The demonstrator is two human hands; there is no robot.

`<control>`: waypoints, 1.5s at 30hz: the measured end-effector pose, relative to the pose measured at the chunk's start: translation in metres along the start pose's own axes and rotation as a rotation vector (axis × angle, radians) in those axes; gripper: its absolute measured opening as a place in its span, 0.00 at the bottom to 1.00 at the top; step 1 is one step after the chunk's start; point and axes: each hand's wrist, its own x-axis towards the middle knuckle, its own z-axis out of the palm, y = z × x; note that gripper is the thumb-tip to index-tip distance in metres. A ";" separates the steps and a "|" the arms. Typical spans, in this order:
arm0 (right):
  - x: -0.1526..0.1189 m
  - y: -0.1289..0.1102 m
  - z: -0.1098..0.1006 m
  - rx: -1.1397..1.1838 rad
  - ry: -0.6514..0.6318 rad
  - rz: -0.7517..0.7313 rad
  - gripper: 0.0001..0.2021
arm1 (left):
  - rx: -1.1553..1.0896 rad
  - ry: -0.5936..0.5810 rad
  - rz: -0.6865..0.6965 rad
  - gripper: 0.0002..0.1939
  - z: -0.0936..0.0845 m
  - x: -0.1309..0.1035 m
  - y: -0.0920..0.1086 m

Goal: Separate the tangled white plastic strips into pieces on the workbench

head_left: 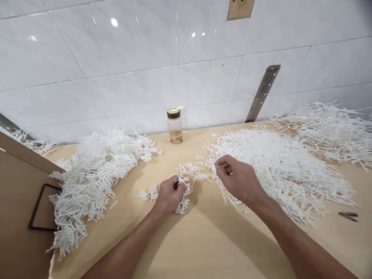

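Note:
My left hand [170,193] is closed on a white branching strand [183,202] at the middle of the table, and parts of the strand hang below and beside the fingers. To the right, my right hand [236,179] is raised at the left edge of a broad pile of loose white pieces [270,166]. Its fingers are pinched together, and whatever they hold is too small to make out. More white sprigs [190,169] lie just beyond my left hand. A big heap of joined white strands [95,174] covers the table's left side.
A clear bottle with a dark lid [175,128] stands near the tiled wall [151,89]. Small dark snips [348,216] lie at the right. More white strands [337,130] sit at the back right. A brown panel with a black handle [33,209] borders the left.

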 end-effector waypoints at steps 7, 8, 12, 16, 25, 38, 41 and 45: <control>0.004 0.020 -0.015 -0.366 0.302 -0.179 0.10 | -0.063 -0.013 -0.026 0.12 0.002 0.000 0.001; 0.002 0.013 -0.012 -0.287 0.313 -0.170 0.10 | -0.074 -0.015 -0.037 0.12 0.002 0.000 0.001; -0.013 -0.019 0.011 0.150 -0.054 0.021 0.10 | -0.032 -0.001 0.014 0.13 0.004 -0.001 0.001; -0.022 -0.029 0.037 0.424 -0.425 0.249 0.16 | 0.096 0.015 0.108 0.12 0.006 -0.004 0.002; -0.019 -0.017 0.046 0.493 -0.587 0.369 0.09 | 0.174 0.021 0.130 0.12 0.007 -0.006 0.001; -0.020 -0.010 0.052 0.553 -0.617 0.408 0.11 | 0.310 0.085 0.223 0.08 0.007 -0.007 0.006; -0.020 -0.012 0.053 0.538 -0.586 0.412 0.09 | 0.319 0.059 0.240 0.09 0.006 -0.007 0.006; -0.020 -0.019 0.052 0.464 -0.546 0.421 0.06 | 0.302 0.020 0.248 0.10 0.006 -0.007 0.005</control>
